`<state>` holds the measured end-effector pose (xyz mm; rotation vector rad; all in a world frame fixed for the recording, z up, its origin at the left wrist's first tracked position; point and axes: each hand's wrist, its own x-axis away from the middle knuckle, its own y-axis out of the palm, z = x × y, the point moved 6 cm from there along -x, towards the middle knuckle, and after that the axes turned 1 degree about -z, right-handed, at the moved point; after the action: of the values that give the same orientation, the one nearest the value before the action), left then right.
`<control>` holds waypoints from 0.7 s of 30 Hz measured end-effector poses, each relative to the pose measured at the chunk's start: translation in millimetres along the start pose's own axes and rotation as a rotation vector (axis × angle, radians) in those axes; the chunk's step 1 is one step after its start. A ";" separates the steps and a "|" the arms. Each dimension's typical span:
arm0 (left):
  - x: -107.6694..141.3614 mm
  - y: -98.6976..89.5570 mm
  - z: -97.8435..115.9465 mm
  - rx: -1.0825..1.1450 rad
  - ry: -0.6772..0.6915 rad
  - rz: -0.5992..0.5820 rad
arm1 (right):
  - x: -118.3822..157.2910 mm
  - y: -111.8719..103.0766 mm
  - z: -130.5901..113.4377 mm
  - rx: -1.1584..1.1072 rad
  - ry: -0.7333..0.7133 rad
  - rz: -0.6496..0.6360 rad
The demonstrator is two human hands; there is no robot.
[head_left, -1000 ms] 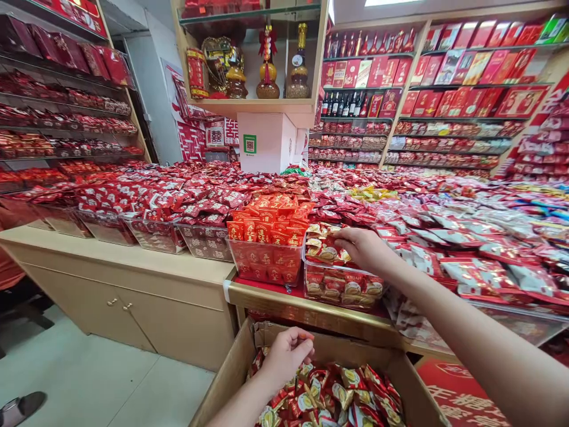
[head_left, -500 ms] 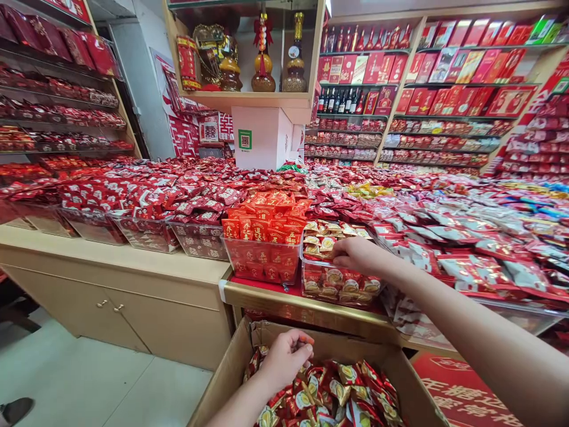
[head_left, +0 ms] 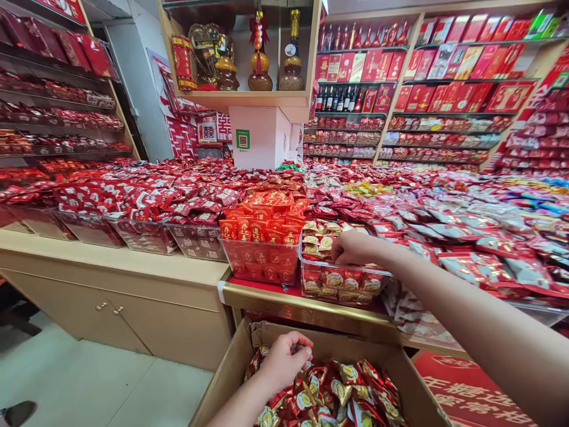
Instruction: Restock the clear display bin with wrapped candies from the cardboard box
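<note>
My right hand (head_left: 353, 247) reaches into a clear plastic bin (head_left: 344, 290) of red-and-gold wrapped candies (head_left: 320, 244). Its fingers are bent down and closed against the candies, and whatever they hold is hidden. Over an open cardboard box (head_left: 237, 362) hangs my left hand (head_left: 287, 356), its fingers curled in towards the thumb. What it holds, if anything, I cannot make out. Loose red-and-gold candies (head_left: 342, 391), with the same wrapper look as those in the bin, lie heaped in the box below.
Left of the bin stands another clear bin with orange-red packets (head_left: 262, 237). Heaps of white-and-red packets (head_left: 471, 237) spread to the right. A gold-edged shelf (head_left: 306, 303) runs between bins and box. A red printed carton (head_left: 471, 385) sits at lower right.
My right hand has shifted slightly up and its fingers tuck further down into the candies. My left hand stays almost where it was. The view has moved slightly.
</note>
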<state>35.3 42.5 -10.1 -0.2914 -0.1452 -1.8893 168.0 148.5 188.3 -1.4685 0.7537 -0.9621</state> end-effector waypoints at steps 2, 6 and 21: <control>-1.4 -0.4 -2.6 -0.009 -0.002 -0.003 | -0.8 -2.0 -1.0 0.013 -0.016 0.022; -3.8 -0.5 -6.8 -0.011 -0.008 -0.019 | -1.9 -0.2 -2.0 0.038 -0.026 0.026; -7.9 -1.7 -22.5 -0.266 -0.038 -0.062 | 37.7 -19.3 -10.9 -0.099 0.059 0.274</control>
<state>33.2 44.8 -33.8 -0.5087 0.0736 -1.9660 174.1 112.8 212.8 -1.3826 1.0293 -0.7693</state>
